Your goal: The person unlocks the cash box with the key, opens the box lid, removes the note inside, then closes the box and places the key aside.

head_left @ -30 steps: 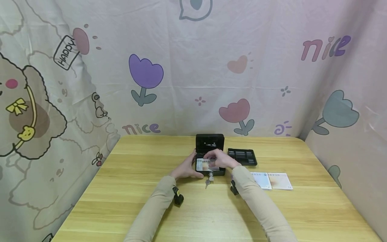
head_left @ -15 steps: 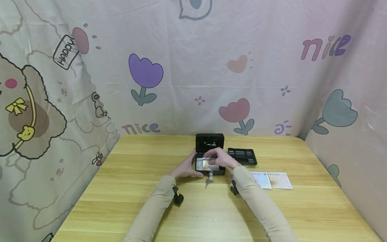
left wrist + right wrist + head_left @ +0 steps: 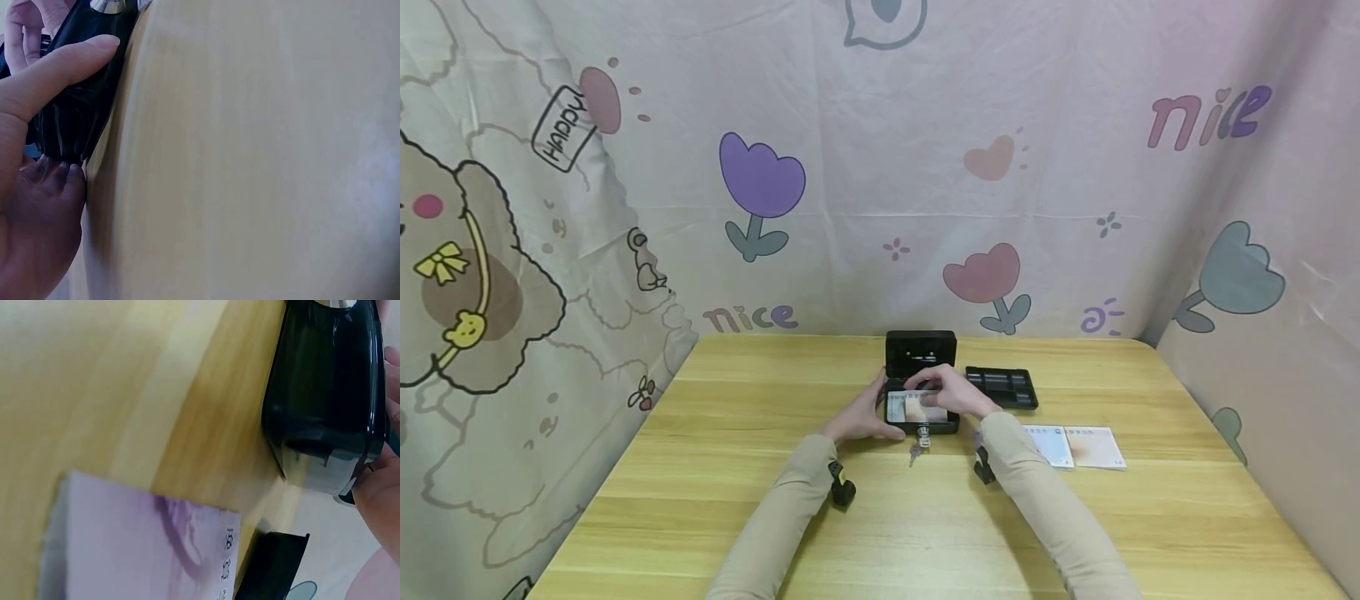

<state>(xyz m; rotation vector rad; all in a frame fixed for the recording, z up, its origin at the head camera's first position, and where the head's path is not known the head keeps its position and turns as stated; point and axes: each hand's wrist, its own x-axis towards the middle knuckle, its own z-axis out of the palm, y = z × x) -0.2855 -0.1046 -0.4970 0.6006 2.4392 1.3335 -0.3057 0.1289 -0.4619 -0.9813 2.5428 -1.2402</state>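
A small black cash box (image 3: 951, 427) stands near the back of the table, its lid (image 3: 921, 354) raised. My left hand (image 3: 859, 415) grips the box's left side; in the left wrist view the thumb (image 3: 69, 65) lies along its front. Inside the box lie a pale blue note pad (image 3: 894, 408) and an orange-tinted one (image 3: 915, 410). Bent over the opening, my right hand (image 3: 953, 392) holds the orange-tinted pad with thumb and fingertips, partly covering it. Keys (image 3: 914, 454) hang from the front lock (image 3: 923, 435).
A black compartment tray (image 3: 1002, 387) lies to the right of the box. In front of it are a blue pad (image 3: 1051, 446) and an orange-tinted pad (image 3: 1096, 448). A purple pad (image 3: 144, 544) shows in the right wrist view. A printed cloth (image 3: 865, 167) hangs behind the table (image 3: 895, 533).
The orange-tinted pad inside the box has shifted slightly right, uncovering more of the blue one. My right hand has moved a little with it; the left hand stays put.
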